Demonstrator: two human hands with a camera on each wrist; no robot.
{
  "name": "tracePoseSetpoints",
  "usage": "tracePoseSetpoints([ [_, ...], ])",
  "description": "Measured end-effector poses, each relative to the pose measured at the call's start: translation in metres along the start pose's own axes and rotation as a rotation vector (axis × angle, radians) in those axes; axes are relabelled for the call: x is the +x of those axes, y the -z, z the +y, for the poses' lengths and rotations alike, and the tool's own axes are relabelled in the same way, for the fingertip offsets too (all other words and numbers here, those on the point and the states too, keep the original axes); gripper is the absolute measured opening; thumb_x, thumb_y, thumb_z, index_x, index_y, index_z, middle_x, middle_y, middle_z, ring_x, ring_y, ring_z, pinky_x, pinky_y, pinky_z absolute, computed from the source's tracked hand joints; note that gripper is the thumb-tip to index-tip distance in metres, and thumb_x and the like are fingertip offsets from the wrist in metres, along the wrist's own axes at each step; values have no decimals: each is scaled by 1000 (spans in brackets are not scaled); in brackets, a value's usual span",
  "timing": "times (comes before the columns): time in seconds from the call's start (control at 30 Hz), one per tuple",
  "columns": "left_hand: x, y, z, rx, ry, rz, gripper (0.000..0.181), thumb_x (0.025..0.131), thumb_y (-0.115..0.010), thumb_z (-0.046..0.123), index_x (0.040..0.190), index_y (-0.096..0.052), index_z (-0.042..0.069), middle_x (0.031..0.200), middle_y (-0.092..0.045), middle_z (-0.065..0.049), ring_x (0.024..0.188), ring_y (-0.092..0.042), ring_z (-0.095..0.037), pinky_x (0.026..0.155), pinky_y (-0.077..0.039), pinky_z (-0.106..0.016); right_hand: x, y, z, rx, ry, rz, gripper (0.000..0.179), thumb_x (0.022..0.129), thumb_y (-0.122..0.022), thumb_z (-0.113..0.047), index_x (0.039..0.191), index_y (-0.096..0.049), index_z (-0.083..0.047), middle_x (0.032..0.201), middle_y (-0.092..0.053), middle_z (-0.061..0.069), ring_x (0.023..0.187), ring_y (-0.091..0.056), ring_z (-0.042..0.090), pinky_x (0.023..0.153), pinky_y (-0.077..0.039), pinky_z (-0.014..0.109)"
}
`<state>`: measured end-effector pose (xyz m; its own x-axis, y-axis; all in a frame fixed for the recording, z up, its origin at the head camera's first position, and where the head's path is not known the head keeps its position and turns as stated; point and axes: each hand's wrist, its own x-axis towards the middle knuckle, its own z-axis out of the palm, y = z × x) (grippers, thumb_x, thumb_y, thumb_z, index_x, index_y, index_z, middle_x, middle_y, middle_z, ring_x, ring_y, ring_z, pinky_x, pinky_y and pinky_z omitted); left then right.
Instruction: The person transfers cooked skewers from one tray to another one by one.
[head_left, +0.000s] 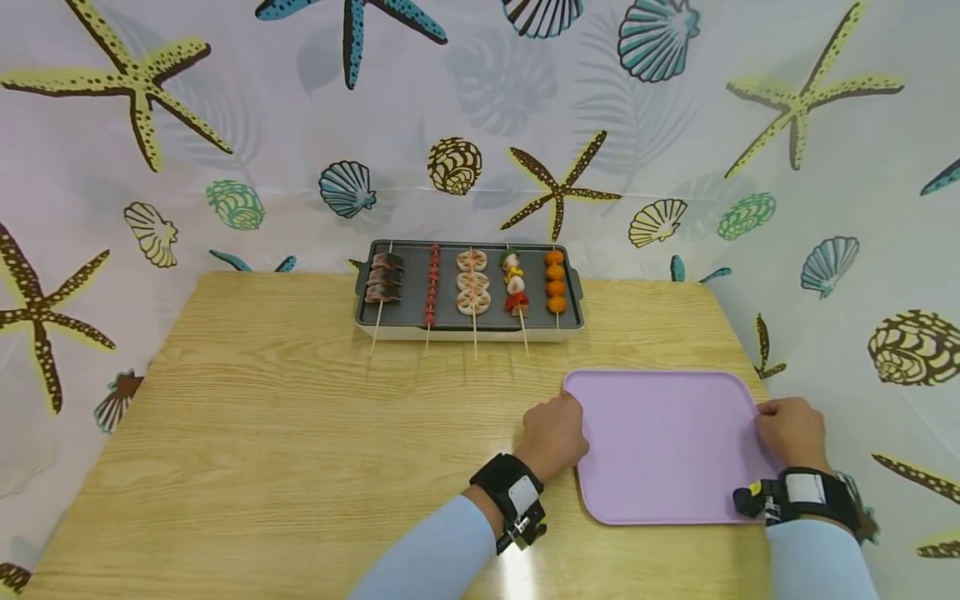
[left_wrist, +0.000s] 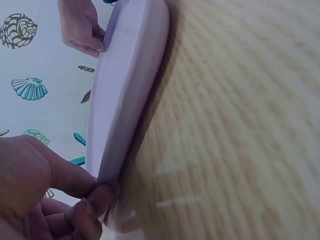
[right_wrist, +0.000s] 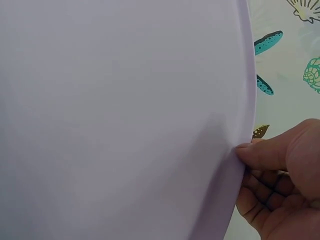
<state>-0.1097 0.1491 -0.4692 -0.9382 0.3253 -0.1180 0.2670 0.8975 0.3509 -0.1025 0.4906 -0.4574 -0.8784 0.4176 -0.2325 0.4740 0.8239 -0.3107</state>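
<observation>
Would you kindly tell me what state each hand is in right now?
Left hand: holding the tray by its left edge.
Right hand: holding the tray's right edge.

Bright head pic, tbl (head_left: 300, 417) glare btm ctr.

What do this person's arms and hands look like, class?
The left hand and right hand wear no gloves. The left sleeve and right sleeve are light blue. The left wristband and right wristband are black, each with a pale patch and small dark device; the right device has a yellow mark.
</observation>
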Motion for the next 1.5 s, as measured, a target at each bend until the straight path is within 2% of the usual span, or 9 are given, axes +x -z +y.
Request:
tracePoseSetpoints([
  [0.2, -3, 2, -6, 22, -4, 34, 30, 80, -74, 23, 102, -68, 3, 56, -51, 3, 47, -50, -12, 39, -37, -31, -2, -5, -10, -5, -24, 6, 36, 90, -54, -5, 117, -59, 19, 119, -55, 39, 109, -51, 55, 92, -42, 60],
  [0.37, -5, 2, -8, 0, -13, 11, 22, 80, -74, 23, 93, -67, 6, 57, -51, 4, 48, -50, -12, 40, -38, -32, -4, -7, -9, -6, -30, -4, 37, 88, -54, -5, 116, -60, 18, 119, -56, 39, 108, -51, 55, 92, -42, 60],
  [0.63, -9, 0, -14, 12, -18, -8, 46, 82, -72, 22, 119, -64, -4, 56, -51, 3, 48, -49, -12, 40, -38, -31, -5, -14, -10, 5, -54, 4, 37, 89, -54, -7, 118, -60, 16, 123, -53, 40, 113, -47, 56, 95, -39, 61],
  [0.83, -11, 1, -20, 9, -17, -5, 50, 82, -73, 22, 122, -62, -6, 58, -54, 1, 50, -51, -13, 40, -39, -32, -7, -19, -16, -11, -62, 8, 38, 89, -53, -6, 120, -59, 16, 124, -52, 40, 113, -47, 55, 95, -40, 60],
  [0.97, -12, 5, -24, 8, -25, 21, 35, 81, -73, 21, 107, -68, -1, 57, -52, 1, 48, -49, -13, 39, -37, -32, -9, -19, -21, -3, -59, 9, 38, 89, -54, -6, 119, -59, 16, 122, -54, 39, 110, -49, 54, 93, -41, 59],
  [1.1, -14, 9, -26, -14, -36, 18, 20, 81, -72, 18, 94, -69, 3, 54, -49, 3, 46, -46, -12, 38, -35, -30, -13, -17, -23, -18, -40, 7, 37, 89, -54, -6, 118, -61, 16, 121, -55, 39, 110, -49, 54, 92, -41, 59],
  [1.23, -16, 9, -28, -23, -39, 35, 16, 80, -71, 17, 89, -68, 5, 54, -48, 3, 46, -45, -11, 37, -35, -30, -15, -14, -24, -44, -15, 8, 35, 90, -54, -6, 116, -61, 16, 120, -56, 39, 110, -49, 55, 93, -40, 60],
  [1.4, -19, 8, -32, -32, -25, 61, 22, 79, -70, 16, 95, -68, 2, 54, -49, 3, 46, -46, -11, 36, -34, -30, -16, -13, -30, -45, 6, 22, 33, 90, -56, -5, 114, -62, 16, 116, -58, 38, 107, -50, 54, 91, -42, 60],
  [1.5, -20, 8, -37, -37, -24, 78, 13, 78, -70, 16, 85, -66, 6, 54, -49, 3, 46, -47, -12, 36, -34, -30, -16, -16, -33, -47, 16, 38, 34, 90, -55, -5, 115, -62, 16, 116, -58, 37, 108, -50, 55, 92, -41, 60],
])
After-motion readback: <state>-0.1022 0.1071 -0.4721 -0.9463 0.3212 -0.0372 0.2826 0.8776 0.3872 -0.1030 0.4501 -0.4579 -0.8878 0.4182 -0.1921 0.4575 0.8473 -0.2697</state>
